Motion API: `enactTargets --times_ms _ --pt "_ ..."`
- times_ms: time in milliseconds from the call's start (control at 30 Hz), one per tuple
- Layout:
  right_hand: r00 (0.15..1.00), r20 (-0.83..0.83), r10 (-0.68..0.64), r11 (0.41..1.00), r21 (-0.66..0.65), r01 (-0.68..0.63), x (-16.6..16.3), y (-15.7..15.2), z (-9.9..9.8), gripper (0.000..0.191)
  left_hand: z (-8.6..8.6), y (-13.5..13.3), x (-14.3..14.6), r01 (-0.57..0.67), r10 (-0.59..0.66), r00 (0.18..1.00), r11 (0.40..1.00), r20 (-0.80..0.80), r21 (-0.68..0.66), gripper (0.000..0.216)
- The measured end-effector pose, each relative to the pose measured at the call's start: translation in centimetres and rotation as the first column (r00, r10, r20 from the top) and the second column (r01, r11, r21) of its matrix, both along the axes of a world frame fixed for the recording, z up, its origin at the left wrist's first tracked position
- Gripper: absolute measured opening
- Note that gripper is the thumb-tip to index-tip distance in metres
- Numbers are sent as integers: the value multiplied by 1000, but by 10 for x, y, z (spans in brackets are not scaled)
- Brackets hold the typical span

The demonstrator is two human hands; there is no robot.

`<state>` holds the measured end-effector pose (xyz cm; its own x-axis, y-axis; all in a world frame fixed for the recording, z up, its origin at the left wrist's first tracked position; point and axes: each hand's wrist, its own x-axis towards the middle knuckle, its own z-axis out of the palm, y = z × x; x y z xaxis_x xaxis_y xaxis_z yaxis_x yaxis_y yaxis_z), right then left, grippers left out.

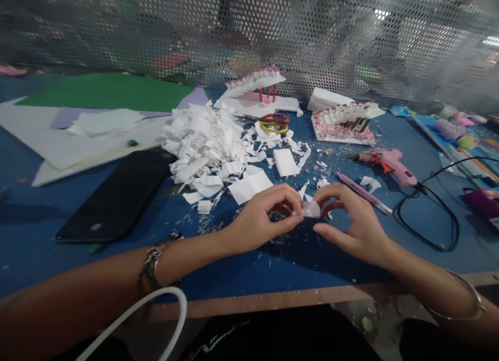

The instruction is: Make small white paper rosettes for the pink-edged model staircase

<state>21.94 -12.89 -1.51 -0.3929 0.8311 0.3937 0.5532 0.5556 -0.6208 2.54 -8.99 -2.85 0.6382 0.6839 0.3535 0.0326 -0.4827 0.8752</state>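
Observation:
Between thumb and fingers, my left hand (268, 215) pinches a small piece of white paper (311, 209). My right hand (353, 223) curls beside it, thumb and fingers apart, its fingertips close to or touching the paper's right edge. White paper squares (250, 184) lie just beyond my left hand. A small stack of white paper (286, 162) sits farther back. Left of these rises a big heap of torn white paper scraps (206, 143).
A black phone (117, 197) lies at left. Scissors (275, 123) rest behind the scraps. At right are a pink glue gun (390, 163), a pink pen (362, 192) and a black cable (454, 226). Two paper models (259, 88) stand before a perforated metal screen (249, 34).

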Motion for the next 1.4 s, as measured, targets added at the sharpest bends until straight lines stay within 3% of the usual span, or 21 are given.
enactTargets --times_ms 67,233,367,467,533,600,833,967,1067,1167,1233,1267,1400 --pt "1000 10 25 1000 0 -25 -1 1 -1 35 0 1 0 14 -14 1000 1000 -2 15 2" --pt "997 17 82 996 46 -82 -2 1 -3 6 -2 0 -1 65 -66 998 997 -13 -39 4" --pt "994 15 110 984 142 -111 -2 1 -4 5 -5 0 -1 50 -71 990 986 -126 -157 15" --pt "990 37 138 976 164 -142 -1 2 -6 5 -6 1 -1 75 -59 946 996 -318 39 21" --pt "983 52 177 973 141 -183 -1 3 -7 5 -7 2 0 147 -41 908 963 -416 225 29" --pt "976 68 208 971 107 -215 -1 3 -7 5 -7 3 0 208 -34 884 922 -466 326 34" --pt "962 109 249 964 73 -257 1 5 -4 4 -7 4 -2 264 -106 877 921 -469 286 35" --pt "933 232 274 960 -12 -279 5 13 12 14 -9 5 -3 231 -119 906 943 -405 238 37" --pt "921 319 225 973 -17 -231 6 35 33 21 -7 5 -3 235 -143 911 951 -387 203 39" --pt "895 436 93 984 95 -149 0 75 53 14 -5 4 -4 235 -198 916 970 -349 67 37" --pt "736 672 -85 985 170 -41 -10 104 60 15 -3 3 -5 221 -217 922 975 -319 -26 34" --pt "694 708 -131 982 188 -7 -16 117 62 17 -3 3 -5 208 -213 926 977 -312 -51 33" --pt "604 769 -210 970 240 32 -39 157 59 25 -1 4 -5 147 -163 938 986 -306 -76 31"
